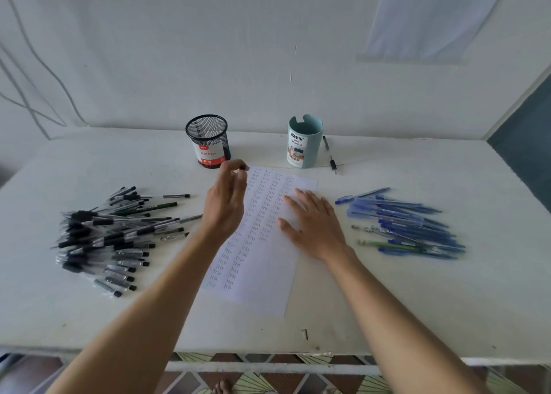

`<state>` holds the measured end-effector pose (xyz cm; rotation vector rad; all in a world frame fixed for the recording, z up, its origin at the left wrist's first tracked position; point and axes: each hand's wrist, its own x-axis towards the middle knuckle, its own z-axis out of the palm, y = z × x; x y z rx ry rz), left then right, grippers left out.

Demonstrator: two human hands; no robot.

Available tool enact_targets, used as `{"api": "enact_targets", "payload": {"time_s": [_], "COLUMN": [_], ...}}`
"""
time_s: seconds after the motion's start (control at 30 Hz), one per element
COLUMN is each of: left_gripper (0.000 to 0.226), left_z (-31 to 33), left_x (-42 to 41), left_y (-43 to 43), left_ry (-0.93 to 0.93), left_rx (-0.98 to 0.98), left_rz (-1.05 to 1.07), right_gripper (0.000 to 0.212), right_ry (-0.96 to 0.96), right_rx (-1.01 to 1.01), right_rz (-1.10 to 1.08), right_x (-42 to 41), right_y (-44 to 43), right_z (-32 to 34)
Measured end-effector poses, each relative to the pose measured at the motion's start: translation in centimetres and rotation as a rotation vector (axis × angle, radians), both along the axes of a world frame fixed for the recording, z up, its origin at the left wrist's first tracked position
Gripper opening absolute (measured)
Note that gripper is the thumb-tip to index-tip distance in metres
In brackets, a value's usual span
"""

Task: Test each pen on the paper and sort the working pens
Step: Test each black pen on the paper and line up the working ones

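Your right hand (316,226) lies flat on the paper (268,289). Your left hand (225,205) hovers, fingers curled, just before the mesh cup (207,140).

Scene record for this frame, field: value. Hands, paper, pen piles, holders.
paper: centre of table, columns of handwritten "Test"
left hand: over paper's far-left corner, fingers curled; grip unclear
right hand: flat on paper, fingers straight
black pens: pile left of paper
blue pens: pile right of paper
mesh cup: far side, left
teal desk organizer: far side, right; two loose black pens beside it
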<state>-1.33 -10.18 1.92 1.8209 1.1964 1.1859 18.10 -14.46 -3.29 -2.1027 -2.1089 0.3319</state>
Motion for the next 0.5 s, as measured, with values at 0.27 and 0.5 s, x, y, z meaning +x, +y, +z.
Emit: {"api": "enact_targets", "payload": {"time_s": [0.27, 0.5], "left_gripper": [0.025, 0.053], "left_z": [1.5, 1.6], "left_x": [1.2, 0.6], "left_y": [-0.4, 0.1], "left_ry": [-0.85, -0.935], "left_rx": [-0.525, -0.643], "left_rz": [-0.157, -0.157], "right_gripper": [0.066, 0.069], "right_ry": [-0.036, -0.043], "right_rx": [-0.021, -0.05], "right_rz": [0.022, 0.0], "right_x": [0.0, -0.1], "right_y": [-0.2, -0.1], "right_z": [0.2, -0.2]}}
